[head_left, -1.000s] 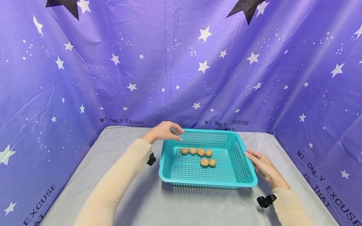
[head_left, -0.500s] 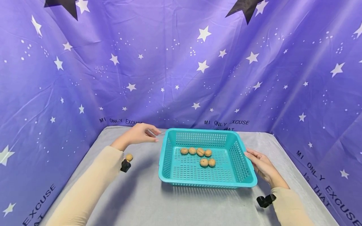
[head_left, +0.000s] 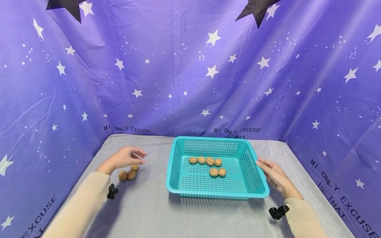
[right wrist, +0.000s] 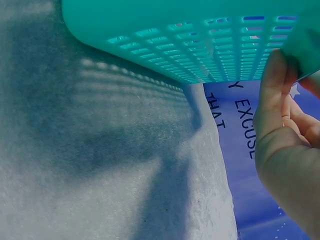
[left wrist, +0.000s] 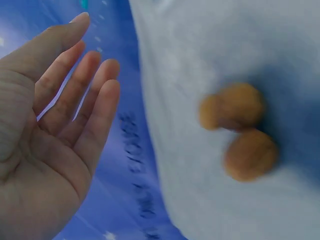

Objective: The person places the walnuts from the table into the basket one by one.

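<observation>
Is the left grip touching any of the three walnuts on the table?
Apart: in the left wrist view, starry backdrop and grey tabletop separate the left grip from all three walnuts.

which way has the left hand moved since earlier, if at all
Yes: against the curtain lettering, the left hand has moved left and downward in the head view, away from the basket.

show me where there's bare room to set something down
Bare grey cloth lies between the three loose walnuts and the basket, and along the basket's near side. Crowded: around those walnuts, with the left hand close by, and the basket's right rim, held by the right hand.
</observation>
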Demonstrator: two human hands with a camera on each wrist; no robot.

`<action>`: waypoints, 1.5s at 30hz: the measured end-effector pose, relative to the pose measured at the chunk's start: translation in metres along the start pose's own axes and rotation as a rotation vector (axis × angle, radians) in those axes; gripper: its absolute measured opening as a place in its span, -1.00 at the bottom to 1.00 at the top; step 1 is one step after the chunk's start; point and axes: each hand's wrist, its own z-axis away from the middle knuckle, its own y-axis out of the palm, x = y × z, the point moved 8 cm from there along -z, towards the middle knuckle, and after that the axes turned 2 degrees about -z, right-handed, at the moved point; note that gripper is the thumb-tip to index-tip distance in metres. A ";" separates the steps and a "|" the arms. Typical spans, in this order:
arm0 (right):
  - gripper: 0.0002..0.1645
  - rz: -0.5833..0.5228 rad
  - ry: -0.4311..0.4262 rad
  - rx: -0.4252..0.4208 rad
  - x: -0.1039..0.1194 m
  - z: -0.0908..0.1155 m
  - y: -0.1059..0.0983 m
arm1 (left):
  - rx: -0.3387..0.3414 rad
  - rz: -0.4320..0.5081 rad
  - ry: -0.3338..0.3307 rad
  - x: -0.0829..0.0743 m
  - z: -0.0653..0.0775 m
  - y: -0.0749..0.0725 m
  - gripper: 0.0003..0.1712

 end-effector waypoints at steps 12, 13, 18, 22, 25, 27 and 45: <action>-0.17 -0.033 -0.028 0.042 0.004 0.001 0.004 | -0.027 0.059 -0.171 0.063 0.037 0.014 -0.55; -0.16 -0.030 -0.027 0.046 0.003 0.001 0.004 | -0.033 0.059 -0.177 0.066 0.037 0.015 -0.54; -0.16 -0.025 -0.023 0.037 0.002 0.000 0.003 | -0.058 0.024 -0.166 0.069 0.037 0.017 -0.58; -0.16 -0.024 -0.018 0.026 0.000 -0.001 0.002 | -0.051 -0.044 -0.118 0.065 0.035 0.020 -0.61; -0.16 -0.021 -0.015 0.024 0.000 -0.001 0.002 | -0.047 -0.094 -0.088 0.062 0.034 0.022 -0.60; -0.15 -0.012 -0.016 0.027 0.000 0.000 0.002 | -0.049 -0.116 -0.086 0.062 0.034 0.023 -0.59; -0.16 -0.005 -0.018 0.024 0.001 0.000 0.003 | -0.033 -0.021 -0.159 0.065 0.035 0.018 -0.55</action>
